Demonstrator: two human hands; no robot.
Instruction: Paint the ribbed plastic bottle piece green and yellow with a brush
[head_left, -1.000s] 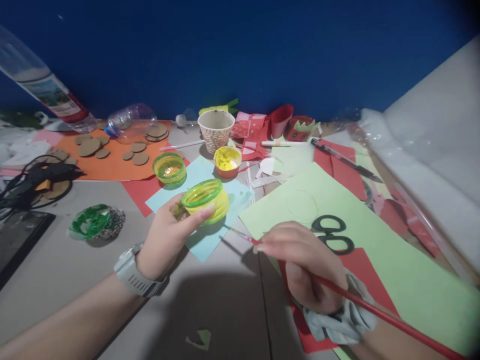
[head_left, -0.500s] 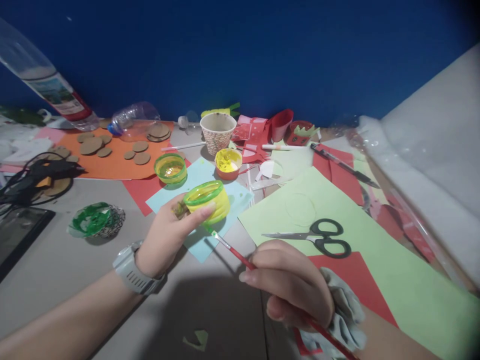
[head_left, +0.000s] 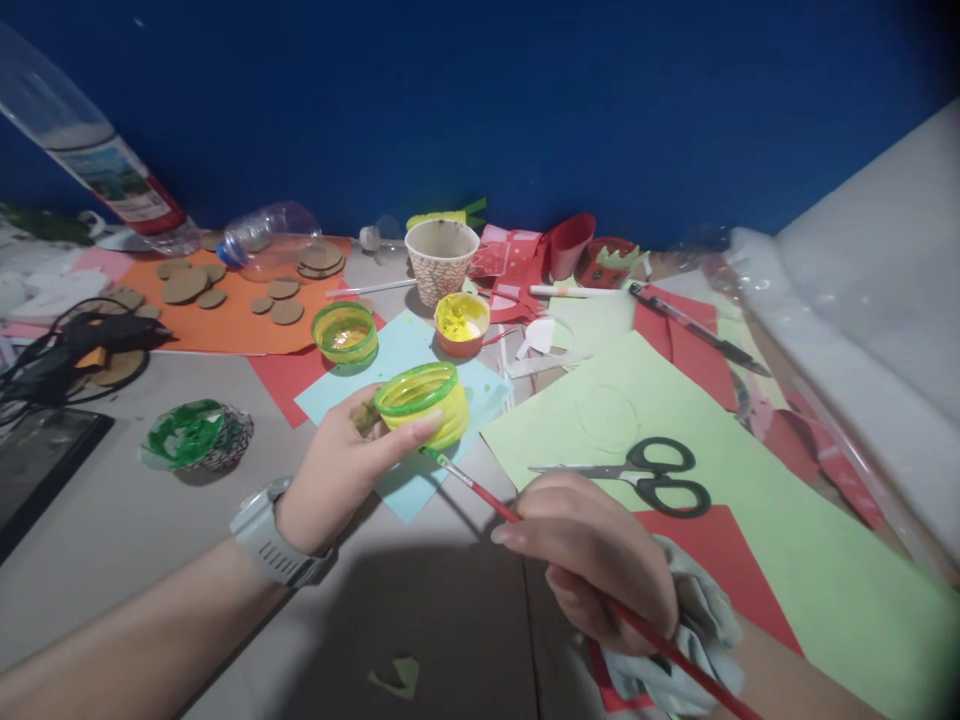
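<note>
A yellow cup (head_left: 442,412) with a green rim is gripped in my left hand (head_left: 349,460), tilted above a light blue sheet (head_left: 409,492). My right hand (head_left: 600,560) is closed round a red paintbrush (head_left: 491,500); its green-stained tip is close beneath the cup, and whether it touches is unclear. Behind the cup sit a small pot of yellow paint (head_left: 461,325) and a second green-and-yellow cup (head_left: 345,335). A patterned cup holding green paint (head_left: 196,438) lies to the left.
Black-handled scissors (head_left: 664,475) rest on a pale green sheet (head_left: 780,520). Farther back stand a patterned paper cup (head_left: 441,262) and red paper pieces. Cardboard discs (head_left: 185,285), plastic bottles (head_left: 277,238), black cables and a dark device (head_left: 52,470) are at the left.
The yellow cup and both hands have shifted slightly right in view. The brush has also moved right, its tip remaining near the underside of the cup.
</note>
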